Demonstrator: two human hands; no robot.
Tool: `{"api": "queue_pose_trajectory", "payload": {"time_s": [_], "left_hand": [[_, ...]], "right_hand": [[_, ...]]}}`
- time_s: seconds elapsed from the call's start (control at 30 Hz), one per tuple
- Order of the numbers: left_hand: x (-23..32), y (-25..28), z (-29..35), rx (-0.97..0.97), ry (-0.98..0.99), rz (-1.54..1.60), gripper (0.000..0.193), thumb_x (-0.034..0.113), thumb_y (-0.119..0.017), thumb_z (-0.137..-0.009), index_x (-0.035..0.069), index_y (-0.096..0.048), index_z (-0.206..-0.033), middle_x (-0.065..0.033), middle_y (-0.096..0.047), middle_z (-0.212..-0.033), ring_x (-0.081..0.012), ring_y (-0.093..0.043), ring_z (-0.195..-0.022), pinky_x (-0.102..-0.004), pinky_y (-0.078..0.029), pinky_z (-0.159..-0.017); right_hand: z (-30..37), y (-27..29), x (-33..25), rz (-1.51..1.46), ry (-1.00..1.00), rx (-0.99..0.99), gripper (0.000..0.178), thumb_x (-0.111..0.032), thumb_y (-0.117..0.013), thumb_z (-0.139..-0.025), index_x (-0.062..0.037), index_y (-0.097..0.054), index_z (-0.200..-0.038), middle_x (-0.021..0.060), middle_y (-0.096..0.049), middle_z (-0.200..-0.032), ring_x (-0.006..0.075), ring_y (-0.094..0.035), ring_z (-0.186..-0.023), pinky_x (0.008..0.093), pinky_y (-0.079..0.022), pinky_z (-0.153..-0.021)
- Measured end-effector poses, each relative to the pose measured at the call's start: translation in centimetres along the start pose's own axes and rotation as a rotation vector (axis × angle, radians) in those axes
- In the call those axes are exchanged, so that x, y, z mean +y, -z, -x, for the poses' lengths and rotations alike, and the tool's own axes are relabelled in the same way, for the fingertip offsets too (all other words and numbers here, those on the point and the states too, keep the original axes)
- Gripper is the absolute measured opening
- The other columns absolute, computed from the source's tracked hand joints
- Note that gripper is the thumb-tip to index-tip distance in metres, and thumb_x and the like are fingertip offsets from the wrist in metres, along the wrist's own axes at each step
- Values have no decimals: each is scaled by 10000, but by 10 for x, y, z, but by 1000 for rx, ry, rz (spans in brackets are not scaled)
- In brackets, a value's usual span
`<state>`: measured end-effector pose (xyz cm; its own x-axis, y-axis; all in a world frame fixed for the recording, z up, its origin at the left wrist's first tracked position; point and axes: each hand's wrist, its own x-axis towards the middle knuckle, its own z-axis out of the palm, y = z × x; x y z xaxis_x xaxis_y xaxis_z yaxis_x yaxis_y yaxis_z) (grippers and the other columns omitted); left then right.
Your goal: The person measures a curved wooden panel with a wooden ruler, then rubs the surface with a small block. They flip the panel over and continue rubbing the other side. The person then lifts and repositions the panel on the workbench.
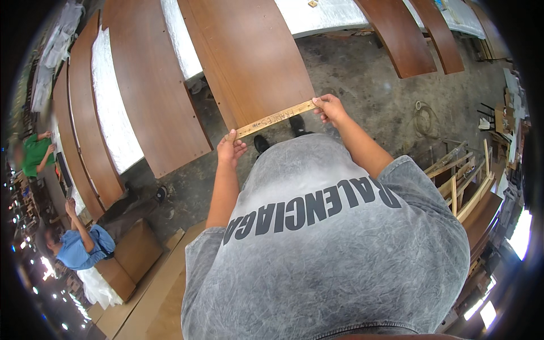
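Note:
A brown wood panel [252, 62] stretches away from me, its near end in front of my body. Along that end lies a narrow pale wooden strip [276, 119] with handwritten marks. My left hand [229, 149] pinches the strip's left end at the panel's near left corner, thumb on top. At the other end, my right hand [330, 109] grips the strip by the near right corner, its fingers curled below. Both hands hold the strip level with the panel's edge. The undersides of the fingers are partly hidden.
Another wide brown panel [148, 85] rests to the left, with plastic-wrapped white supports [110, 96] beneath. Narrower panels [394, 34] overhang at the far right. A coiled hose [424, 120] and timber scraps [467, 181] lie right. Two people [85, 246] [37, 154] work at left.

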<state>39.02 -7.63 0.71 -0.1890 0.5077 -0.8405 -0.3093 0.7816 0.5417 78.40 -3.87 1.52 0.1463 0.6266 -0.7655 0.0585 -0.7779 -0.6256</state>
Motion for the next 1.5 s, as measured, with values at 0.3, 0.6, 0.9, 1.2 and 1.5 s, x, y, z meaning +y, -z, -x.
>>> {"api": "queue_pose_trajectory", "payload": {"time_s": [0.3, 0.6, 0.9, 1.2, 1.5], "left_hand": [[17, -10, 40, 226, -270, -296, 502, 435, -636, -990, -34, -637, -1170, -148, -710, -1004, -222, -714, -770, -324, -556, -542], [94, -65, 132, 420, -1089, -652, 516, 314, -681, -953, 4, -564, -1349, -239, -543, -1412, -390, -508, -1325, -469, -393, -1123], [137, -60, 129, 253, -1186, -647, 460, 201, -756, -870, 43, -565, -1258, -163, -634, -1269, -345, -606, -1187, -471, -494, -994], [120, 198, 31, -3, -770, 497, 320, 266, -669, -975, 44, -546, -1169, -138, -686, -1093, -293, -694, -1057, -502, -587, -829], [100, 294, 50, -109, -383, 863, 439, 386, -575, -1030, 21, -484, -1256, -246, -601, -1243, -392, -612, -1212, -586, -538, -982]], "right_hand": [[22, 14, -43, 36, 157, -67, 319, -377, -686, -956, -74, -597, -907, 55, -642, -722, 105, -527, -480, 277, -392, -398], [52, -18, -174, -214, 447, -465, 265, -216, -636, -951, -140, -482, -749, 27, -589, -629, 83, -503, -433, 228, -343, -362], [167, -163, -258, 202, 623, -655, 311, -253, -687, -948, -81, -545, -731, 73, -652, -718, 110, -597, -521, 253, -477, -447], [138, -288, -152, 805, 906, -322, 541, -409, -631, -999, 35, -596, -1305, 178, -712, -1097, 269, -703, -847, 430, -560, -844], [158, -357, -79, 345, 137, -433, 595, -479, -615, -993, 40, -532, -1272, 214, -670, -1007, 270, -691, -810, 388, -593, -700]]}}
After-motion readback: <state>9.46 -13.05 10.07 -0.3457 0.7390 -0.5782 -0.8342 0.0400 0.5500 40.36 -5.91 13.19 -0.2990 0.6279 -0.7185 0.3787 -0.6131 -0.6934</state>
